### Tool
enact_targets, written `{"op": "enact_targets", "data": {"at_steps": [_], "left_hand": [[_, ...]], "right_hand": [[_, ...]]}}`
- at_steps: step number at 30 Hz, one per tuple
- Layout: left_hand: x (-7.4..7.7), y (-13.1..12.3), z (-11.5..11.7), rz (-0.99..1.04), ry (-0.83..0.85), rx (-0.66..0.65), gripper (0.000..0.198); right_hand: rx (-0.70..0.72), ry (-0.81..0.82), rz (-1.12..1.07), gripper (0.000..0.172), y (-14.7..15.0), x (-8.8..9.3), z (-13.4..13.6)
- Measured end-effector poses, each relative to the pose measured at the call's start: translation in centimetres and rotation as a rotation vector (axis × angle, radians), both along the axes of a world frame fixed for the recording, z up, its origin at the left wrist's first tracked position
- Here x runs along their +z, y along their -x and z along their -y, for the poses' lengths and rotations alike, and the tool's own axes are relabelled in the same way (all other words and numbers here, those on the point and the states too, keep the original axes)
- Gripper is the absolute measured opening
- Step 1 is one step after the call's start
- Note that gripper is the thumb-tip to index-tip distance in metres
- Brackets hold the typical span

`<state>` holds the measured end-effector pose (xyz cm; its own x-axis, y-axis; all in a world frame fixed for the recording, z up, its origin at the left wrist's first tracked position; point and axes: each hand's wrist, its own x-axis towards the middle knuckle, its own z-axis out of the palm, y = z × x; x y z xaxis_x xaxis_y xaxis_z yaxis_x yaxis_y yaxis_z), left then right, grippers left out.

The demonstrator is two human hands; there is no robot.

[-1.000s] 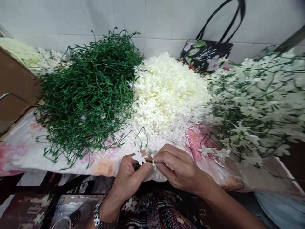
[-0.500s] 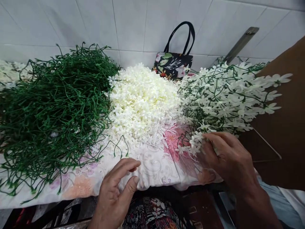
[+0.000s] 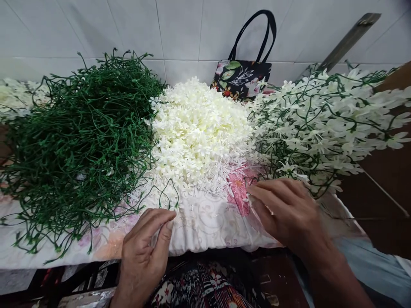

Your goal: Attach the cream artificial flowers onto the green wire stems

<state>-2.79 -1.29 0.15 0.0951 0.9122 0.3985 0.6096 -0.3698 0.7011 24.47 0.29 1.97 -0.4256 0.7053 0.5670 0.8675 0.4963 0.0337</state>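
My left hand (image 3: 146, 244) is at the table's front edge, thumb and forefinger tips pinched together. They meet beside the lower end of a thin green plastic stem (image 3: 167, 194), curved in loops on the cloth; whether they grip it I cannot tell. Over the pink patch of the cloth, my right hand (image 3: 285, 209) has its fingers drawn together. A bit of white shows at its fingertips, too small to name. Between and behind the hands rises a heap of loose white artificial blossoms (image 3: 199, 124). Flowered white sprays (image 3: 327, 124) with green stems lie beyond my right hand.
A large tangle of green plastic stems (image 3: 83, 145) covers the left side of the flowered tablecloth (image 3: 205, 222). Against the tiled wall stands a black floral handbag (image 3: 242, 79). A metal bar (image 3: 349, 40) slants at the back right. More white blossoms (image 3: 19, 96) lie far left.
My left thumb and forefinger have closed from apart to a pinch near the stem. My right hand has moved left, away from the white flowers it was touching. The view has shifted slightly.
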Motion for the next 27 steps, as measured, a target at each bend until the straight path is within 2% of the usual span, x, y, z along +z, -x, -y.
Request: {"op": "enact_targets", "data": {"at_steps": [2,5,9,12,18,21,24,27], "left_hand": [[-0.1,0.1,0.0,-0.054,-0.057,0.001,0.018],[-0.4,0.6,-0.3,-0.17,-0.154,0.07,0.018],[-0.7,0.8,-0.9,-0.401,-0.234,0.184,0.015],[-0.4,0.5,-1.6,-0.53,-0.208,0.231,0.016],[-0.1,-0.5,-2.7,-0.756,-0.042,0.271,0.017],[-0.4,-0.6,-2.9,-0.735,-0.025,0.295,0.02],[-0.5,-0.4,-2.7,-0.623,-0.08,0.322,0.023],[-0.2,-0.3,-2.1,-0.556,-0.195,0.328,0.022]], "right_hand": [[-0.032,0.062,0.091,0.009,0.0,-0.7,-0.6],[-0.117,0.068,0.134,0.011,-0.6,-1.5,-0.9],[-0.084,0.016,0.078,0.011,0.0,-1.3,-0.9],[-0.047,-0.002,0.042,0.007,1.8,-0.8,-1.1],[0.043,0.068,0.042,0.018,5.0,-0.7,-1.8],[0.097,0.08,-0.002,0.018,5.8,-0.8,-1.9],[0.161,0.116,-0.085,0.014,6.7,-0.9,-1.7],[0.25,0.222,-0.306,0.013,8.1,-0.8,-1.2]]}}
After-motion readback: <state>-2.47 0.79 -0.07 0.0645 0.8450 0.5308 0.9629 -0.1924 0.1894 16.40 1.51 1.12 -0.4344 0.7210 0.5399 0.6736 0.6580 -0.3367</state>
